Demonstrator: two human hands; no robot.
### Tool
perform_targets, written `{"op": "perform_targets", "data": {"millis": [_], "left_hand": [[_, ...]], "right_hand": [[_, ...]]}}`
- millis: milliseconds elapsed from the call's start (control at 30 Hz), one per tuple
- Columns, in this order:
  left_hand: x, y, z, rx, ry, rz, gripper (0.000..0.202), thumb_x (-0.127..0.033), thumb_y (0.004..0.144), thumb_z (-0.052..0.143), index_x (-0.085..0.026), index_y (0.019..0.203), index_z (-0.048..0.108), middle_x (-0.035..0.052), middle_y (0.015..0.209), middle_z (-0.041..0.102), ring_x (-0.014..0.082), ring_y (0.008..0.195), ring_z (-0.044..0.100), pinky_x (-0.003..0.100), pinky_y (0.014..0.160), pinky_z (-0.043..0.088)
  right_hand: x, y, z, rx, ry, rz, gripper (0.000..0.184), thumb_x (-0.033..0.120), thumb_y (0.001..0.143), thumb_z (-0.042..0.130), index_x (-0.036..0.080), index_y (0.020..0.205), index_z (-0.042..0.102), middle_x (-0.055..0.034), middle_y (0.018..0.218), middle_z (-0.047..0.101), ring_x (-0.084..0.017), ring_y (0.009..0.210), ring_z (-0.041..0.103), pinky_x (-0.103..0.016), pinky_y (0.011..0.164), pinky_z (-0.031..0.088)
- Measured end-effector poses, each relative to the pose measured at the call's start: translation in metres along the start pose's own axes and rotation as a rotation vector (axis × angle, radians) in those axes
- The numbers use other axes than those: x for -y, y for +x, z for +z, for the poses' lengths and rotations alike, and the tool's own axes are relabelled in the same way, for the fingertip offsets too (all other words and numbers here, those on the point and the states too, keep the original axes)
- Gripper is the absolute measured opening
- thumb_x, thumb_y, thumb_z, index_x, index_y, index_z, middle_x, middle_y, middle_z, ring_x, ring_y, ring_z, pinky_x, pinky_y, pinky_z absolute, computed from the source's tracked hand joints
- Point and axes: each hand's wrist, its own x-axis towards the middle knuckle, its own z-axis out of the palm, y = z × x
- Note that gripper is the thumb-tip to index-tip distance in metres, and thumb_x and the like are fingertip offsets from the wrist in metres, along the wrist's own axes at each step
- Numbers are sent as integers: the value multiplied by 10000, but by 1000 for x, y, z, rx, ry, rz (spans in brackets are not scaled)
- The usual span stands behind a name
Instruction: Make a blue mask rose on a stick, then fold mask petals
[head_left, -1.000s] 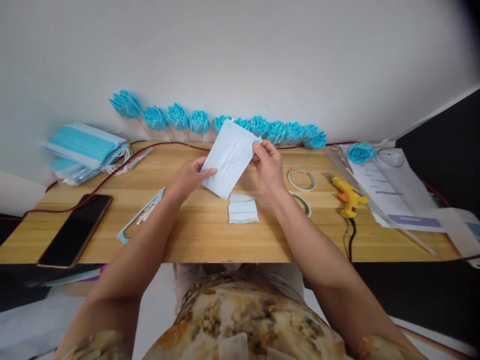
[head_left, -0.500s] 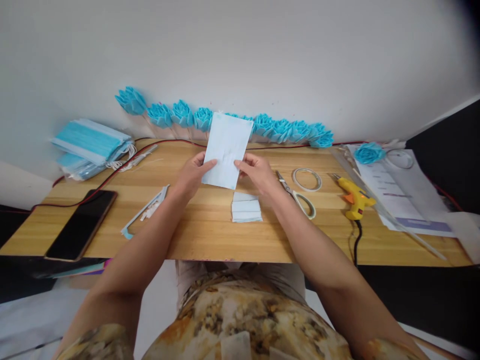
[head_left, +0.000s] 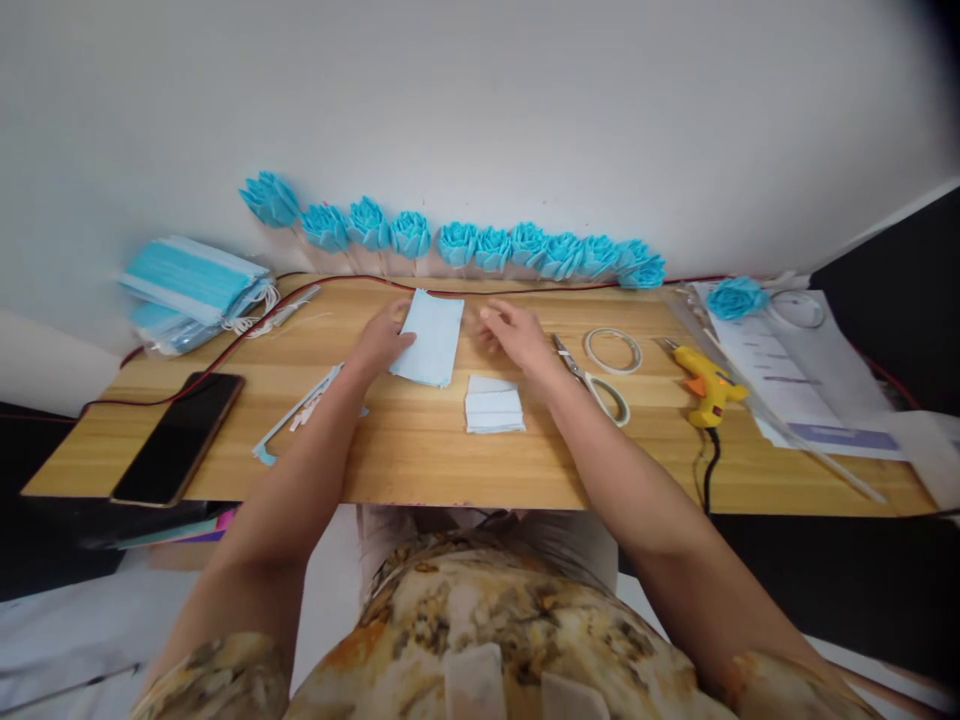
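While the left hand [head_left: 381, 345] grips the pale blue sheet [head_left: 433, 340] by its left edge, over the table [head_left: 420, 460] beyond the small white stack [head_left: 494, 406], the right hand [head_left: 517, 338] is apart, near it, too blurred to say if closed.

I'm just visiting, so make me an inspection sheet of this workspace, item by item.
Surface: wooden table, grain showing.
Job's things: pale blue sheets; folded pieces nearer the person.
Clutter: phone, mask pile, scissors, glue gun.
Hands: left hand grips the sheets; right hand is apart from them, fingers blurred.
Cables: red-and-black cable crosses the phone's far end; black cord runs from the glue gun to the near edge.
Surroundings: blue flowers lined along a pale wall.
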Motion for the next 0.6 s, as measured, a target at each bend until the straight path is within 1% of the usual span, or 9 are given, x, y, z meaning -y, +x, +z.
{"op": "perform_targets", "data": {"millis": [100,233,267,333,400,467,500,533,600], "left_hand": [[-3,-1,-1,-21,117,32,713,-154,773,581,-173,1479,483,50,880,704,202,727,648,315,721,523],[-3,1,0,-12,244,61,718,-189,778,576,-174,1491,492,63,943,726,232,850,675,348,842,537],[-3,1,0,-9,270,74,713,-199,782,572,-174,1490,496,70,974,732,238,884,679,355,870,536],[-3,2,0,-10,335,105,700,-214,793,562,-170,1489,503,88,1054,737,250,950,685,364,917,530],[-3,1,0,-20,429,126,687,-224,811,546,-165,1494,499,105,1128,732,265,1009,689,369,945,522],[-4,1,0,-37,530,137,677,-257,843,532,-173,1512,476,119,1186,723,285,1057,690,379,950,520],[-4,0,0,-44,573,142,673,-290,862,527,-180,1523,460,127,1210,718,299,1076,688,390,945,521],[-4,-1,0,-45,611,145,669,-330,882,523,-186,1530,445,136,1224,715,314,1088,687,405,935,523],[-5,-4,-1,-42,674,142,654,-412,911,510,-187,1522,447,163,1205,721,356,1073,691,450,898,531]], "right_hand": [[3,4,-7,-60,-119,-105,455,318,995,530,135,1409,580,-84,933,776,-201,800,723,-296,660,550],[26,-17,-3,-89,-551,-378,388,299,1010,524,211,1371,637,-91,1129,776,-248,1004,714,-345,867,508],[34,-27,0,-46,-647,-444,366,295,1021,508,226,1351,651,-89,1169,768,-252,1031,706,-341,865,492],[50,-52,2,156,-801,-603,334,282,1038,488,224,1309,675,-92,1206,750,-251,1083,682,-324,842,466],[59,-78,-5,312,-906,-687,316,310,1044,497,205,1270,692,-102,1119,756,-246,1024,683,-315,780,451],[55,-101,-25,347,-936,-686,301,330,1041,513,205,1234,707,-95,1061,754,-235,992,680,-306,752,447],[49,-109,-40,305,-937,-652,296,323,1041,509,208,1222,712,-94,1061,752,-235,1001,679,-310,765,456],[39,-117,-57,243,-931,-609,296,302,1043,497,215,1226,712,-90,1082,753,-233,1013,681,-315,790,467],[15,-126,-94,32,-947,-472,294,253,1034,482,212,1193,726,-90,1097,756,-238,1019,689,-330,827,488]]}}
